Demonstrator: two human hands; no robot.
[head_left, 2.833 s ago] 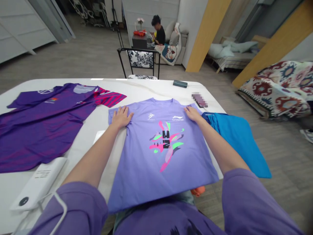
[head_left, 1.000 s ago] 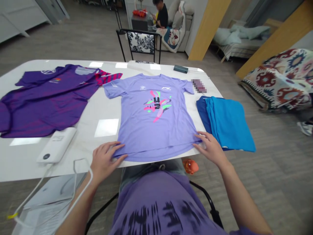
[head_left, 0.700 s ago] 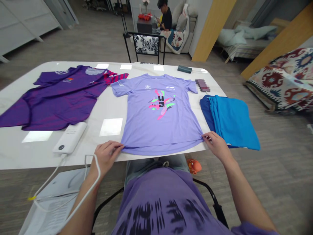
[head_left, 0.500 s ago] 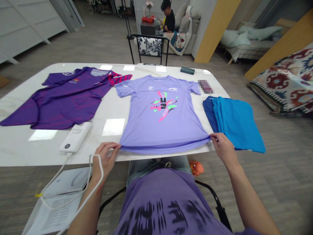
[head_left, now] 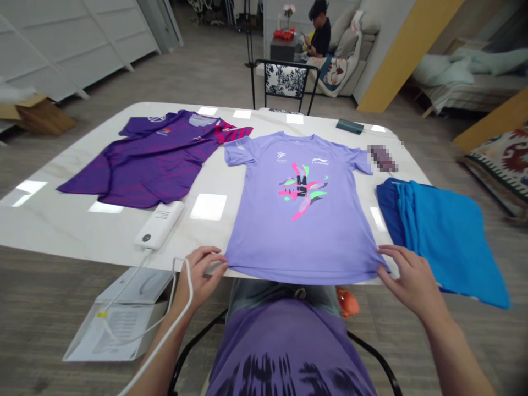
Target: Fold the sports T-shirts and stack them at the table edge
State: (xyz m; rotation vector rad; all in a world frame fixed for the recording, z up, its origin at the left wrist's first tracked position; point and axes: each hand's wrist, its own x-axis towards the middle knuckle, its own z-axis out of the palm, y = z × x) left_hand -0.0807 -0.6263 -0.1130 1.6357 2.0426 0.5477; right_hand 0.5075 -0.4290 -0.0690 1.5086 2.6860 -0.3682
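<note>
A lavender T-shirt (head_left: 268,220) with a colourful print lies spread on the white table, its hem along the near edge. At the hem's left corner is my left hand (head_left: 202,275), thumb and forefinger apart, fingertips at the cloth's edge. My right hand (head_left: 412,280) is at the right corner, its thumb and fingers also parted beside the fabric. Neither hand grips the shirt. Left of it lies a dark purple jersey (head_left: 152,159) with a red striped sleeve. Folded bright blue clothing (head_left: 449,236) rests to the right, partly over the table's near edge.
On the table (head_left: 198,231) are a white power bank (head_left: 160,223) with a white cable running past my left forearm, a dark case (head_left: 350,126) and a blurred-out phone-like object (head_left: 383,158). A chair (head_left: 285,81) stands opposite. Someone sits on the sofa behind.
Both hands have let go of the hem, which now lies flat; before, they pinched its corners and held it stretched. The view has turned left.
</note>
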